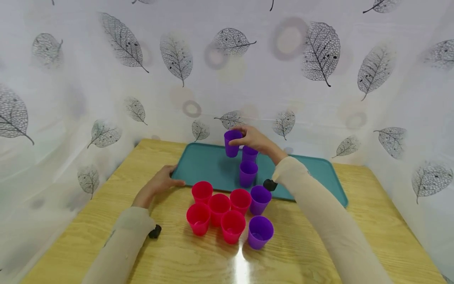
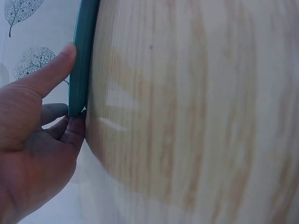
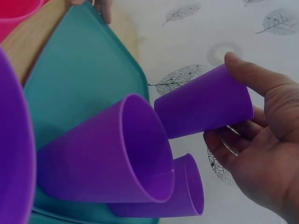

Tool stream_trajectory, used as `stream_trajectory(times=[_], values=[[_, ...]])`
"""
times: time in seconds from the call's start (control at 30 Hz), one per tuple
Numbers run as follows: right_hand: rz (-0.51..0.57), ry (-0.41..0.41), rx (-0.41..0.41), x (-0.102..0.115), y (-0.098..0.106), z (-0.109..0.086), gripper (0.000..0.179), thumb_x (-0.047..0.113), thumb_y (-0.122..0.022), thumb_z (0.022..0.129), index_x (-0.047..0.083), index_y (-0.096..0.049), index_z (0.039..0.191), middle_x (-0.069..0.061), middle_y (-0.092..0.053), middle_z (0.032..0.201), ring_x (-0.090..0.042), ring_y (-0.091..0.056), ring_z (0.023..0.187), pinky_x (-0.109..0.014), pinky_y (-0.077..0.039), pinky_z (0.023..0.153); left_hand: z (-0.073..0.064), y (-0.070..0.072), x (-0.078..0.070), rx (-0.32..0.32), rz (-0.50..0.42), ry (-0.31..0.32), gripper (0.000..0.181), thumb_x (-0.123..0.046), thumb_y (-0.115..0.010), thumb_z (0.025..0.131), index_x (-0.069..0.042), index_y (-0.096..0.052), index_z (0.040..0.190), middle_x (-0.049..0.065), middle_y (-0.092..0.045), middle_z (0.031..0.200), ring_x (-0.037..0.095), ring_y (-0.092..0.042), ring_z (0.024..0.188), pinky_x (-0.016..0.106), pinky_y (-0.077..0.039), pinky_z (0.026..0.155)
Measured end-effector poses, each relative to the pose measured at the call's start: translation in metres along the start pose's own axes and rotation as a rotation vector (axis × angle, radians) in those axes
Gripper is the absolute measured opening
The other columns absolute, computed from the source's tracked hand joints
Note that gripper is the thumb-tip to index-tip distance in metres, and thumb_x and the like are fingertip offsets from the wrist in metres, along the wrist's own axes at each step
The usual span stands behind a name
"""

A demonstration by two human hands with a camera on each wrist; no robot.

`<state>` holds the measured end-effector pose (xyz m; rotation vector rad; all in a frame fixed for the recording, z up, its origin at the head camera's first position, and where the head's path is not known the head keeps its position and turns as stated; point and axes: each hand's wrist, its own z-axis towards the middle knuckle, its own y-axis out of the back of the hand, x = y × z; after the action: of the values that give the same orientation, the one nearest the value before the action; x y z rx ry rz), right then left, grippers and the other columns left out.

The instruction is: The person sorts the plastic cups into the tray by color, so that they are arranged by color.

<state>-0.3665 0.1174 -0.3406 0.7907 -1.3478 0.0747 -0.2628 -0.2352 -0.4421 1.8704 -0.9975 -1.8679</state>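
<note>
On the table (image 1: pixel 301 244), your left hand (image 1: pixel 161 182) grips the left tray (image 1: pixel 205 161) and your right hand (image 1: pixel 252 139) holds a purple cup (image 1: pixel 232 152) above it.
Your left thumb and bent fingers close on the tray's near left corner; your right thumb and fingers part just enough to span the cup. Two standing cups (image 1: pixel 248 175) are beside it on the tray; nearer you, red cups (image 1: pixel 233 228) cluster.

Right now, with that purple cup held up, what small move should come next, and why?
Probably lower the purple cup onto the teal tray: the right hand holds it raised, two purple cups stand there, and the left hand grips the tray's edge.
</note>
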Motion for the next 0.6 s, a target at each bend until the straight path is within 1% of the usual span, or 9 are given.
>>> stream_trajectory(times=[0.1, 0.2, 0.4, 0.6], values=[[-0.041, -0.001, 0.019, 0.000, -0.005, 0.001, 0.072, 0.016, -0.079, 0.092, -0.002, -0.045, 0.153, -0.019, -0.067, 0.130, -0.030, -0.063, 0.120, -0.042, -0.050, 0.104, 0.000, -0.001, 0.002, -0.001, 0.002, -0.001, 0.084, -0.016, -0.074, 0.097, 0.020, -0.023, 0.153, 0.038, -0.028, 0.158, 0.052, -0.025, 0.148, 0.060, -0.023, 0.121], [-0.074, -0.001, 0.029, -0.001, -0.009, 0.002, 0.070, 0.016, -0.079, 0.091, -0.003, -0.047, 0.150, -0.020, -0.066, 0.132, -0.030, -0.062, 0.121, -0.040, -0.049, 0.105, 0.001, -0.002, 0.003, -0.003, 0.008, 0.000, 0.084, -0.017, -0.074, 0.097, 0.020, -0.023, 0.153, 0.038, -0.028, 0.158, 0.052, -0.024, 0.148, 0.060, -0.023, 0.121], [-0.125, -0.004, 0.051, -0.004, -0.015, 0.003, 0.063, 0.017, -0.080, 0.091, -0.003, -0.053, 0.145, -0.021, -0.062, 0.137, -0.034, -0.059, 0.126, -0.044, -0.046, 0.109, 0.002, -0.002, 0.004, -0.009, 0.019, -0.007, 0.084, -0.017, -0.075, 0.096, 0.021, -0.024, 0.152, 0.039, -0.029, 0.157, 0.052, -0.026, 0.147, 0.060, -0.023, 0.121], [-0.184, -0.023, 0.083, -0.006, -0.019, 0.007, 0.067, 0.022, -0.082, 0.089, -0.002, -0.053, 0.145, -0.019, -0.058, 0.143, -0.033, -0.053, 0.134, -0.045, -0.042, 0.113, 0.002, -0.002, 0.005, -0.007, 0.011, -0.024, 0.084, -0.016, -0.075, 0.096, 0.021, -0.024, 0.152, 0.040, -0.029, 0.157, 0.052, -0.026, 0.147, 0.060, -0.024, 0.121]])
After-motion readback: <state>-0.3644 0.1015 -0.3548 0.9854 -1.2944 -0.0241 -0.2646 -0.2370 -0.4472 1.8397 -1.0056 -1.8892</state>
